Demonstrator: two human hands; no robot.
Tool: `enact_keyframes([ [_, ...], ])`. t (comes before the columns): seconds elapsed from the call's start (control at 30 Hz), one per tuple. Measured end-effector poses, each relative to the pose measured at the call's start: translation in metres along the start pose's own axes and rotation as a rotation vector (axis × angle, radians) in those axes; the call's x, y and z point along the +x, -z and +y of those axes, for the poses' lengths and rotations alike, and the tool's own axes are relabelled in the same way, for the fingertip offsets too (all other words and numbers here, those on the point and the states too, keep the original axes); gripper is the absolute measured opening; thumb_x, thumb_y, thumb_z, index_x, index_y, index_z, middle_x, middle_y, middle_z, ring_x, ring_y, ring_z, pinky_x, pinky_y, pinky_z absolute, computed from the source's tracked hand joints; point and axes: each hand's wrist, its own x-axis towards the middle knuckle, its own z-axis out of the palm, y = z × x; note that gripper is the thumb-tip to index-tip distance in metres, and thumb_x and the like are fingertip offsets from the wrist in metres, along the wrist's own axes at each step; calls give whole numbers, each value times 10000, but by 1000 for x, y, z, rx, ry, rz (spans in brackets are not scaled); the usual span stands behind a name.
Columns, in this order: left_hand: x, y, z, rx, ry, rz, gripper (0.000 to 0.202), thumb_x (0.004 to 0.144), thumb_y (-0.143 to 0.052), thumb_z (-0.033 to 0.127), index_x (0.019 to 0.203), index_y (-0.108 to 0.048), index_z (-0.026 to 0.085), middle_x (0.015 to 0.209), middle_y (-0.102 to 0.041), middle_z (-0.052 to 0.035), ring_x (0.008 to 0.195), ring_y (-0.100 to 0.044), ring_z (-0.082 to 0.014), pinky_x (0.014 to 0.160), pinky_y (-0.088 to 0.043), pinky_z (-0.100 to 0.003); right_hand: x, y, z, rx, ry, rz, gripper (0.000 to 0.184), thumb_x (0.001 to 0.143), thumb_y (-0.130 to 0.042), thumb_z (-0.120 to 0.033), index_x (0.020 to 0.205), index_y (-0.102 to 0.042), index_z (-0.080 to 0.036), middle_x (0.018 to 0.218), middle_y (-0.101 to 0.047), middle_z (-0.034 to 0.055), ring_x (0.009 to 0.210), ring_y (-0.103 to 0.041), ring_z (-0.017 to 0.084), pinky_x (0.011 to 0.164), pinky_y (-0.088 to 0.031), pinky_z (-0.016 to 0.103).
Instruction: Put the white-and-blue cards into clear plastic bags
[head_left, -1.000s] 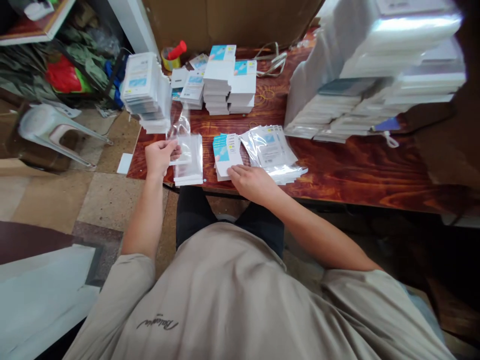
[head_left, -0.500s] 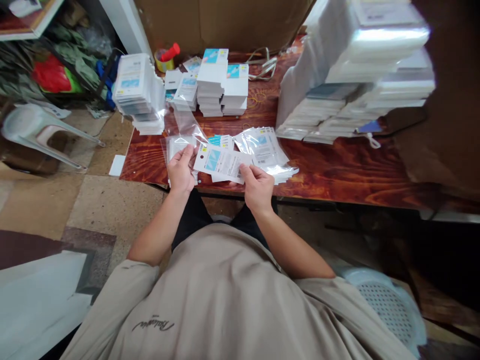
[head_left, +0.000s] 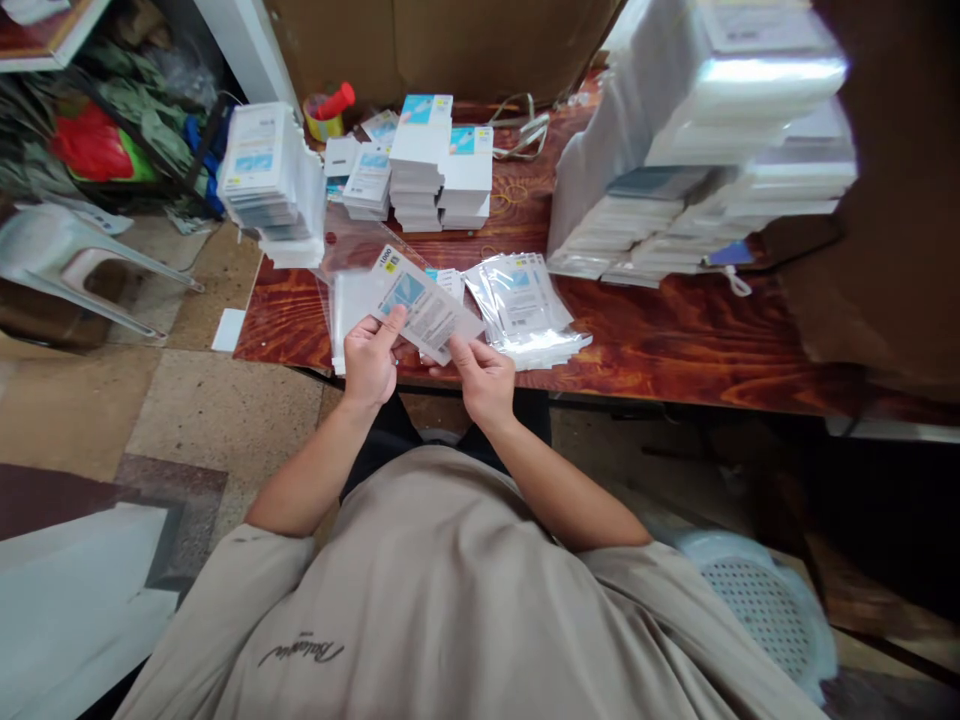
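My left hand [head_left: 373,362] pinches the left edge of a white printed card [head_left: 421,310] with a blue picture and a yellow mark. The card's lower right end is between the thumb and fingers of my right hand [head_left: 481,378]. It is tilted, its far end pointing up and left, over the near edge of the wooden table. Clear plastic sleeves [head_left: 347,300] lie left of the card; whether one covers it I cannot tell. Partly hidden under it are more printed cards [head_left: 452,281]. A fanned pile of cards in clear sleeves [head_left: 523,300] lies right of my hands.
A tall stack of sleeved cards [head_left: 274,180] stands at the table's left end. Card stacks [head_left: 420,150] stand at the back. Large bundles [head_left: 697,130] rise at the right. A yellow tape roll [head_left: 324,128] holds a red object. A plastic stool [head_left: 52,250] is left on the floor.
The card has turned from nearly level to a steeper tilt. My left hand has shifted its grip along the card's edge, and my right hand has moved left and slightly lower.
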Motion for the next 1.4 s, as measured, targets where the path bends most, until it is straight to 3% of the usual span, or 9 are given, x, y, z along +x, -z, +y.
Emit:
enact_keyframes([
  [0.2,-8,9,2,46,53,-104,498,666,-963,533,884,-743,144,874,-802,-79,769,-776,-227,701,-645,-335,27,27,2,-137,204,-135,614,572,-958,-647,1007,-787,-249,1096,-771,48,1007,-718,242,799,-623,339],
  [0.43,-18,14,-11,272,72,-286,519,751,-908,540,1075,-776,157,1055,-816,-87,870,-780,-225,740,-643,-315,22,12,-9,-243,9,-52,543,718,-883,-631,613,-563,-205,628,-661,-10,607,-595,134,594,-497,265],
  [0.57,-17,17,-7,387,170,-337,523,732,-924,507,1046,-747,129,888,-804,-94,702,-743,-195,641,-599,-290,25,18,-19,-153,-45,-168,483,702,-890,-629,839,-709,-203,784,-741,-3,663,-649,144,627,-574,287],
  [0.77,-14,3,-19,398,-13,-341,528,704,-941,341,1156,-730,171,1188,-789,-99,1052,-751,-232,928,-592,-330,29,33,-26,-178,-11,-137,443,764,-867,-582,963,-747,-206,845,-769,21,694,-690,165,658,-612,317],
  [0.93,-17,-14,-31,549,44,-246,441,812,-816,581,786,-693,158,649,-683,-26,505,-584,-123,483,-433,-248,27,42,-25,-267,77,-123,597,782,-848,-543,1257,-716,-207,834,-735,-3,690,-655,148,664,-570,301],
  [1.07,-11,-8,-30,778,7,-340,529,872,-702,691,735,-687,180,615,-653,-37,523,-581,-151,520,-427,-282,34,60,-22,-392,118,30,523,817,-775,-524,1203,-727,-175,741,-672,-11,630,-609,148,631,-538,310],
  [1.13,3,6,-23,966,-148,-206,469,901,-690,652,897,-742,185,798,-727,-76,722,-674,-207,680,-511,-320,42,76,-24,-500,159,154,523,823,-737,-498,1220,-719,-158,761,-672,4,645,-605,160,656,-544,333],
  [1.23,37,39,-3,1363,-356,252,445,904,-736,502,1188,-706,160,1218,-715,-182,1189,-649,-332,1056,-480,-439,54,101,-26,-831,157,341,519,837,-686,-419,1278,-705,-146,819,-691,41,736,-641,206,788,-566,416],
  [1.4,90,88,28,1590,-48,332,652,769,-863,463,1265,-663,89,1311,-689,-247,1248,-637,-389,1091,-471,-473,58,116,-21,-1423,90,513,561,855,-676,-398,1319,-692,-84,1152,-715,236,1118,-650,415,980,-503,614],
])
